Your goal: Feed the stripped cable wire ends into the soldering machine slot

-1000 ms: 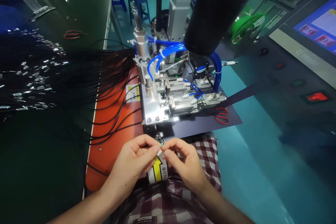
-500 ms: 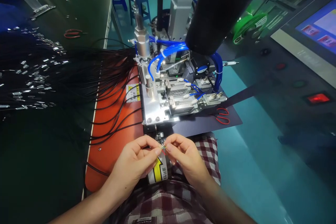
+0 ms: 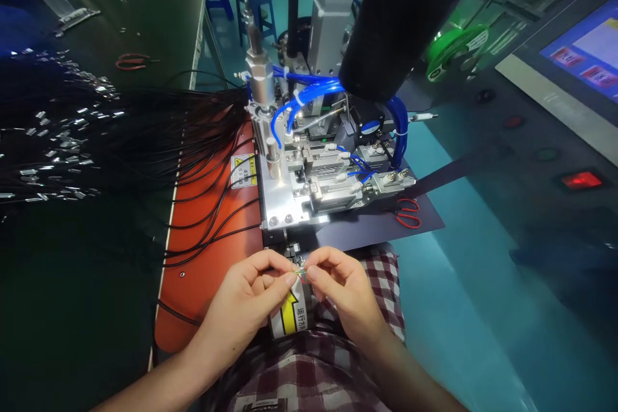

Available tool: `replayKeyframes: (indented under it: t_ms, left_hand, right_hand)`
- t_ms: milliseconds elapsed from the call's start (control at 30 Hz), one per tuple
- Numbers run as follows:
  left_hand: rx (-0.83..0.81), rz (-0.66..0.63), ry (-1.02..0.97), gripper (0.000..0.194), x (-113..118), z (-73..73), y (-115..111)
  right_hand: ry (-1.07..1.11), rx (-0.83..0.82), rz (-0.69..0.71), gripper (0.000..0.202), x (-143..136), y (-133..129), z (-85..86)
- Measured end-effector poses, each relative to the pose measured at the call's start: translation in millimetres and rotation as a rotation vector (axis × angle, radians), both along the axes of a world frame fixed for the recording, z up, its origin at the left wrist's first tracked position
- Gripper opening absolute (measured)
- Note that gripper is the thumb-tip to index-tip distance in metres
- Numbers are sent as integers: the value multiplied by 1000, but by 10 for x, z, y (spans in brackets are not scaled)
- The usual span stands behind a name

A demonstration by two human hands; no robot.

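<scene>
Thin coloured wires [image 3: 300,275], green and red, run between my two pinched hands just in front of the machine. My left hand [image 3: 258,286] grips them between thumb and index finger. On their other side my right hand [image 3: 340,290] pinches the wire ends the same way, its fingertips a short gap from the left ones. Below the wires is a white label with a yellow arrow [image 3: 288,315]. The metal machine [image 3: 318,167] with blue air tubes [image 3: 318,87] stands directly beyond my hands.
Black cables [image 3: 212,206] cross the orange board [image 3: 207,283] at left, with bundled silvery ends beyond. Red-handled pliers [image 3: 409,214] lie right of the machine, others [image 3: 132,62] on the left table. A black cylinder [image 3: 396,32] hangs above; a control screen [image 3: 589,51] stands right.
My hands stay almost in place, with the wires shifting slightly between the fingertips. The whole view has moved very slightly.
</scene>
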State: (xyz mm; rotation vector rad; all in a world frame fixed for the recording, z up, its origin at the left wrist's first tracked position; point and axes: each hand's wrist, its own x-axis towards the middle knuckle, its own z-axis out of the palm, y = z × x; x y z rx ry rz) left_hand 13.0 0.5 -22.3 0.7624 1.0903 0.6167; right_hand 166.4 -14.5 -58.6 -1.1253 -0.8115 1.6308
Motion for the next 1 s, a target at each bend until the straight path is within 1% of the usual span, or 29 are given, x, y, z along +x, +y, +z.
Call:
replayKeyframes:
  t_ms: [200, 433, 500, 567, 667, 733, 800, 867, 1000]
  left_hand:
    - [-4, 1, 14, 16, -6, -5, -4]
    - [-10, 5, 24, 18, 1, -15, 2]
    - [-18, 7, 28, 19, -3, -24, -2]
    - [-25, 6, 31, 20, -8, -27, -3]
    - [-24, 5, 38, 21, -12, -25, -3]
    - [-23, 6, 35, 21, -13, -31, -6]
    - [-22, 8, 27, 21, -17, -46, -12]
    - [-17, 3, 27, 20, -23, -66, -20]
    - [-16, -6, 59, 19, -23, -72, -24]
  right_hand:
    - [-26, 28, -10, 12, -2, -6, 27]
    - [19, -15, 21, 14, -3, -17, -14]
    - [-32, 2, 24, 14, -10, -36, -10]
    - [-131, 47, 10, 15, -23, -65, -2]
    - [-325, 167, -19, 15, -43, -110, -5]
    - [-398, 240, -13, 14, -53, -131, -27]
    - [-402, 268, -2, 14, -59, -140, -59]
    - [-375, 258, 9, 14, -59, -140, -88]
    - [-298, 173, 71, 15, -37, -115, -93]
